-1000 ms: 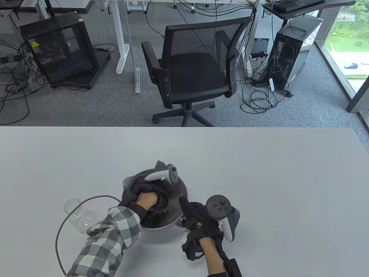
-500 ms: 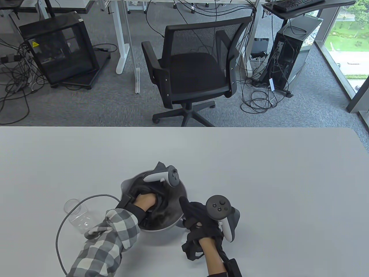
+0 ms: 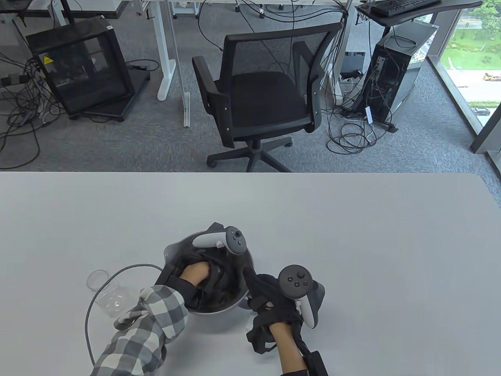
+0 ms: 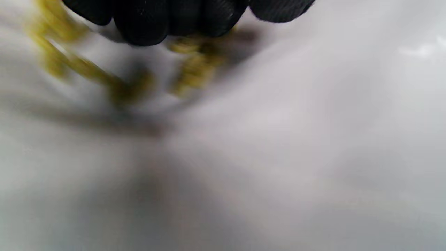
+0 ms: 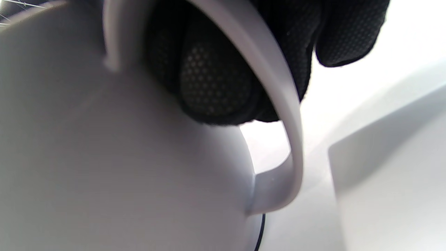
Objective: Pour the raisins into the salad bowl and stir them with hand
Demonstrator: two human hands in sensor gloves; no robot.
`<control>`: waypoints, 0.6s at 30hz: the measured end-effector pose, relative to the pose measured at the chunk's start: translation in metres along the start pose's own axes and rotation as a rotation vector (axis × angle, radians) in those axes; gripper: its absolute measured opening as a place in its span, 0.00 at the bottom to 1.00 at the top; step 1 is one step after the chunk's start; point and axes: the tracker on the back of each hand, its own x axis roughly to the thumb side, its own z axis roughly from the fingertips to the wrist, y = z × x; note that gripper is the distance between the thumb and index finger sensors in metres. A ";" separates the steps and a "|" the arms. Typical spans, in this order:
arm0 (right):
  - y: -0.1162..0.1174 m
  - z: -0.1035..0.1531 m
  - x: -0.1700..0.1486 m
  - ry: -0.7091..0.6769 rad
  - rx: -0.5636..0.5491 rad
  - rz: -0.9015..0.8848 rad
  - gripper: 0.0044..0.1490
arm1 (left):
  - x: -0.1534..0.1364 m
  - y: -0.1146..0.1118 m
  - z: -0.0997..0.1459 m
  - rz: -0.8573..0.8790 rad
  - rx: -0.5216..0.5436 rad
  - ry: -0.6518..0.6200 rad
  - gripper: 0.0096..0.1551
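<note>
A metal salad bowl with a side handle stands near the table's front edge. My left hand is down inside it, and its black fingertips touch blurred yellow-green raisins on the bowl's inner wall. At the bowl's right side, my right hand has its fingers curled through the bowl's handle against the outer wall. An empty clear cup lies on its side left of the bowl.
A grey cable loops over the cup from my left sleeve. The grey table spreads out behind and to the right of the bowl. A black office chair stands beyond the far edge.
My left hand has swept round inside the bowl, and its wrist and sleeve have drifted toward the near left. The right hand keeps its hold on the handle.
</note>
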 end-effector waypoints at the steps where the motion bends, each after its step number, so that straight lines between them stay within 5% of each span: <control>1: 0.000 0.000 0.000 -0.002 0.000 0.000 0.42 | -0.004 0.000 0.001 0.057 -0.007 0.017 0.30; 3: -0.001 0.000 0.000 -0.007 -0.001 0.007 0.42 | -0.016 -0.004 0.001 0.142 -0.006 0.076 0.29; 5: -0.001 0.000 0.000 -0.009 -0.005 0.013 0.42 | -0.015 0.004 0.005 -0.026 0.141 0.325 0.30; 7: -0.001 0.000 0.000 -0.008 0.000 0.010 0.42 | -0.012 0.009 0.006 -0.214 0.195 0.397 0.33; 10: 0.000 0.000 0.001 -0.011 -0.006 0.012 0.42 | -0.005 0.009 0.000 -0.271 0.201 0.205 0.31; 14: 0.000 0.001 0.001 -0.011 -0.017 0.023 0.42 | -0.008 0.006 -0.004 0.017 0.044 -0.102 0.29; 16: 0.000 0.001 0.001 -0.016 -0.025 0.037 0.41 | -0.015 -0.003 -0.009 0.162 -0.079 -0.059 0.30; 18: -0.001 0.001 0.003 -0.019 -0.036 0.060 0.41 | -0.017 -0.003 -0.009 0.091 -0.026 0.058 0.28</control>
